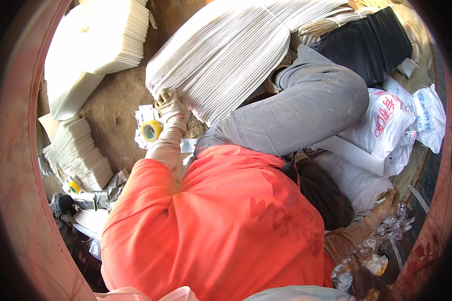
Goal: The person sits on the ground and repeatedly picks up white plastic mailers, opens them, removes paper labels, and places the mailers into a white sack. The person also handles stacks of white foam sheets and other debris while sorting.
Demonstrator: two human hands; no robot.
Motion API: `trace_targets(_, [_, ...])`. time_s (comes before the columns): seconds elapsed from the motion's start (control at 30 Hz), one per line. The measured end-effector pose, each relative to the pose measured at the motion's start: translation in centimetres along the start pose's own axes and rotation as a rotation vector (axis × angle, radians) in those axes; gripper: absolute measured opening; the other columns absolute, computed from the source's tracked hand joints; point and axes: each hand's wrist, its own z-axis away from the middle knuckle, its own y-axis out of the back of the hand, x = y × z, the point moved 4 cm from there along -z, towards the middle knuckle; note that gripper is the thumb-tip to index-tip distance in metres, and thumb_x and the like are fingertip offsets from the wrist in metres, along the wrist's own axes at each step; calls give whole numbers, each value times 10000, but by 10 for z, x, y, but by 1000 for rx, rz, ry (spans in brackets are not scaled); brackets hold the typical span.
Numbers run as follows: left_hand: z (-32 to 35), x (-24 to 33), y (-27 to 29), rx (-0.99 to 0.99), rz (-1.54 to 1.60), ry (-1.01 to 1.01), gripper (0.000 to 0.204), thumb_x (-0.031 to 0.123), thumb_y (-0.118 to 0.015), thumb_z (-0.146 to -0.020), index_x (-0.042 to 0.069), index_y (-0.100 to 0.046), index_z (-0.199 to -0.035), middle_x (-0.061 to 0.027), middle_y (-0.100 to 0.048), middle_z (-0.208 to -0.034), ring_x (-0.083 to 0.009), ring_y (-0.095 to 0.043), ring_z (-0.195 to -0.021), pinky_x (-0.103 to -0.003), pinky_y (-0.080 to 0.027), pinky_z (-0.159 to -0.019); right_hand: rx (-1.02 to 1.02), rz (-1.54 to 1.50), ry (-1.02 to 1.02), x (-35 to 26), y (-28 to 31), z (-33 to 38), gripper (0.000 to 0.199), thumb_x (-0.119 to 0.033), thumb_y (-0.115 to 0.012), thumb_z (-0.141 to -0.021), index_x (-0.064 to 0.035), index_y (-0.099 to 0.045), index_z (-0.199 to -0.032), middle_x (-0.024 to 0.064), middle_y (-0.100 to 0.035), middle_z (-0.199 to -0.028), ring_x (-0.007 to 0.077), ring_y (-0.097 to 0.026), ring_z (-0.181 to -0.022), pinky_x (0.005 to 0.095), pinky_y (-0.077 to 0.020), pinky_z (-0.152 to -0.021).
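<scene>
My left hand [170, 105], in a pale glove, touches the lower left end of a long stack of thin white sheets [221, 60]. Its fingers are apart and slightly bent, with nothing visible in them. Just below lies a roll of yellow tape [151, 131] on some small printed paper labels [142, 119]. My right arm reaches out to the far right, low down. My right hand [385, 201], in a brownish glove, is beside a bulging pale plastic bag [344, 175] and crumpled clear wrapping [399, 220]. Its fingers are too small and partly hidden to read.
At left stand a tall white stack [110, 35] and a smaller one [83, 150], near a second tape roll [74, 186]. My bent leg [291, 108] crosses beside the long stack. Folded black sheeting [369, 45] and white printed bags [386, 118] lie at right.
</scene>
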Motion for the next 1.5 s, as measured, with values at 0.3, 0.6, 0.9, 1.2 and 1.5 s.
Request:
trace_targets(0.3, [-64, -6, -9, -234, 326, 431, 727, 332, -649, -819, 88, -305, -1411, -137, -380, -1417, -326, -379, -1299, -412, -372, -1060, -52, -71, -48, -4, -17, 5, 250, -100, -545, -912, 1, -591, -1136, 57, -588, -863, 109, -473, -632, 251, -393, -536])
trace_targets(0.6, [-105, -80, 221, -334, -14, -213, 174, 158, -593, -836, 120, -661, -991, -143, -671, -955, -323, -633, -924, -391, -491, -799, -144, -119, 49, -7, -37, -1, 248, -101, -539, -919, 5, -586, -1139, 52, -578, -869, 104, -471, -634, 249, -385, -547])
trace_targets(0.9, [-147, -110, 501, 472, -235, -48, 315, 239, -566, -898, 81, -618, -1166, -129, -649, -1108, -259, -625, -974, -359, -472, -861, -299, -316, 162, -132, -95, 41, 229, -71, -533, -914, 0, -593, -1124, 5, -562, -806, 53, -445, -624, 212, -359, -541])
trace_targets(1.2, [-155, -35, 613, 688, -80, -328, 342, 217, -570, -886, 45, -601, -1181, -114, -645, -1104, -226, -610, -972, -342, -466, -865, -1570, -467, 558, -311, -325, 236, 656, -112, -599, -829, 39, -318, -1402, 225, -589, -1125, 242, -623, -916, 297, -501, -823])
trace_targets(1.5, [-179, 133, 685, 673, 206, -828, 372, 195, -574, -874, 9, -585, -1196, -99, -640, -1100, -194, -596, -970, -325, -460, -870, -378, -737, 345, -348, -252, -89, 738, -184, -606, -817, -83, -263, -1463, 154, -628, -912, 170, -582, -628, 292, -496, -523])
